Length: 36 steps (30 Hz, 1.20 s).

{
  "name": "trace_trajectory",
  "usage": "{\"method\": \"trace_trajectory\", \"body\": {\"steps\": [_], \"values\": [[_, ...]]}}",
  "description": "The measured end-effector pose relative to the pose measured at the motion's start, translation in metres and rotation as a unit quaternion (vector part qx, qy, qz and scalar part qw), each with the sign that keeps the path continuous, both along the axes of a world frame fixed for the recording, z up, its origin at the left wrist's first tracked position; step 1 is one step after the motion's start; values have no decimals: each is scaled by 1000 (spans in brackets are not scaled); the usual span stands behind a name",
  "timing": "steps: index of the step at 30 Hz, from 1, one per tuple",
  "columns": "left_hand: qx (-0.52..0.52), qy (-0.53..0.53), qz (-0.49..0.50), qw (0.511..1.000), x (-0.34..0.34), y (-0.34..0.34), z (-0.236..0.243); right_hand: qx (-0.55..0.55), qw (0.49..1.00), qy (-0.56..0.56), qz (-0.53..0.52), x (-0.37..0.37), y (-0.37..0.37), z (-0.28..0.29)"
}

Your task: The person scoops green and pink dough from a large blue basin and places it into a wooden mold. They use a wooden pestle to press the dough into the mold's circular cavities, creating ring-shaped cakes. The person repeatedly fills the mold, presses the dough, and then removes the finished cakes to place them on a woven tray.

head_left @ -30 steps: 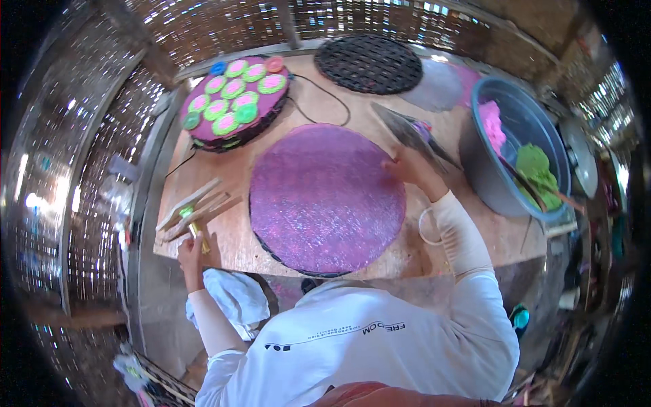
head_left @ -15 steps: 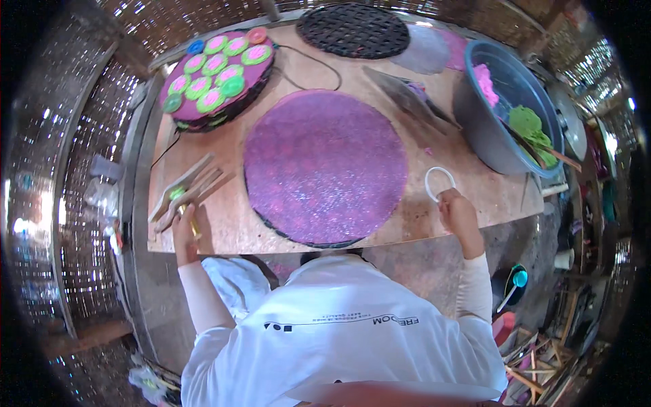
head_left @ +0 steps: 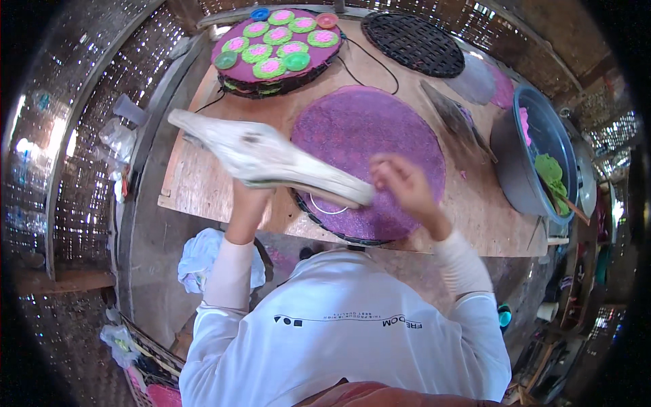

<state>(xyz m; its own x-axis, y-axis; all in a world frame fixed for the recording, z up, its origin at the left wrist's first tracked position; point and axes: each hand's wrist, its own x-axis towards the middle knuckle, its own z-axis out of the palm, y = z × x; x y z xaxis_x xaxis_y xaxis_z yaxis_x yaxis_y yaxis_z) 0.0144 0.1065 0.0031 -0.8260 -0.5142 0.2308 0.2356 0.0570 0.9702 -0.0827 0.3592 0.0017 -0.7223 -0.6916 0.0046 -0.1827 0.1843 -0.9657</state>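
Both grips clamp pale cloth [head_left: 271,157] over purple mat [head_left: 380,136]; grey tub [head_left: 525,159] at R.

A long, pale, weathered wooden paddle [head_left: 264,157] with a broad flat blade is lying nearly level above the table, slanting from upper left down to lower right. Its narrow end is reaching over the near edge of the round purple woven mat [head_left: 369,146], which is lying flat on the wooden tabletop. A thin white ring [head_left: 325,205] is resting on that mat, just under the paddle's tip.
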Motion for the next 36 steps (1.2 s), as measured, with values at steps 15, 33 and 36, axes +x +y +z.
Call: {"method": "trace_trajectory", "body": {"steps": [15, 33, 36], "values": [[419, 274, -325, 802, -67, -24, 58, 138, 921, -290, 218, -17, 12, 68], [491, 252, -324, 769, -68, -34, -23, 370, 909, -71, 178, -28, -25, 35], [512, 236, -300, 770, -64, -32, -22, 358, 912, -91, 177, -24, -27, 35]]}}
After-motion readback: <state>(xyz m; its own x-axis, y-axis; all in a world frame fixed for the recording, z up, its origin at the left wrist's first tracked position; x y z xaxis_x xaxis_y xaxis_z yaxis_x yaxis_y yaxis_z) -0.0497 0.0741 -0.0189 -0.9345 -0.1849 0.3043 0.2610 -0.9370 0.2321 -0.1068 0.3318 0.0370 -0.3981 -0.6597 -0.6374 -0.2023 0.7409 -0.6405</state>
